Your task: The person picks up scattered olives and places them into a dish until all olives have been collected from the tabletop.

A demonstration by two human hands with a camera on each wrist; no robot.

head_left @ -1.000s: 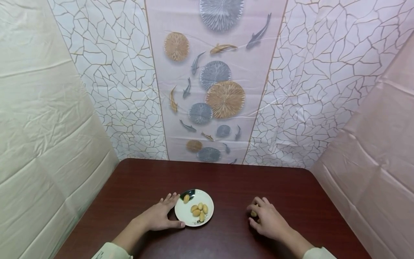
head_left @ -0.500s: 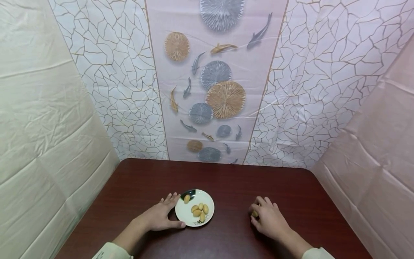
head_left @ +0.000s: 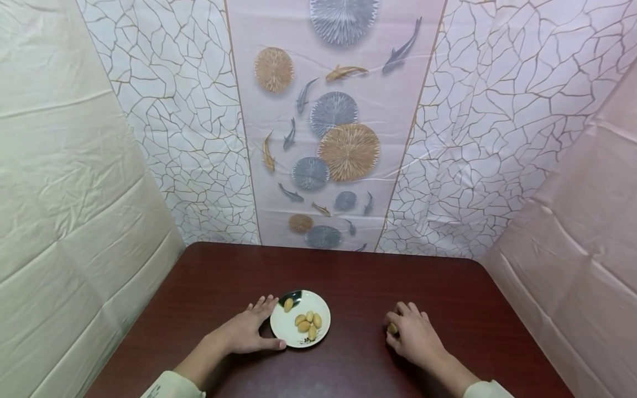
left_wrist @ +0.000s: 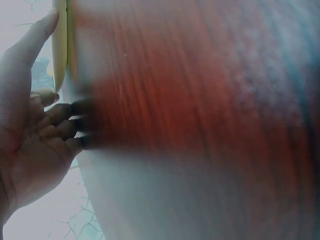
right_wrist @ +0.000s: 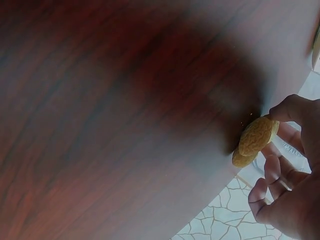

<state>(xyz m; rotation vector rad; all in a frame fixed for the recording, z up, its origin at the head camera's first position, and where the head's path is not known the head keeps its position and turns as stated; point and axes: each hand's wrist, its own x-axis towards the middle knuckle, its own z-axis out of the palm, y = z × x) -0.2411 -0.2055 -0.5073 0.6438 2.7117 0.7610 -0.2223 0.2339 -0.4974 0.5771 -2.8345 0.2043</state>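
— Where is the nut [right_wrist: 259,135] that's being handled?
— In the right hand [head_left: 413,338], which pinches it between thumb and fingers, well to the right of the plate [head_left: 283,326].
— Just one nut there?
— Two show in the right wrist view. A second nut [right_wrist: 244,160] sits right behind the first; I can't tell whether the fingers grip it too.
— And on the plate?
— Six. One nut [head_left: 288,304] lies alone by the dark patch, and five nuts [head_left: 303,326] cluster toward the right side.
— What's the left hand [head_left: 246,331] doing?
— It's spread, thumb and fingertips at the plate's left edge, holding no nut.
— What's around all that?
— One dark red-brown surface [head_left: 358,282], two pale sleeves [head_left: 174,385], and one patterned cloth [head_left: 318,221] with fish behind.
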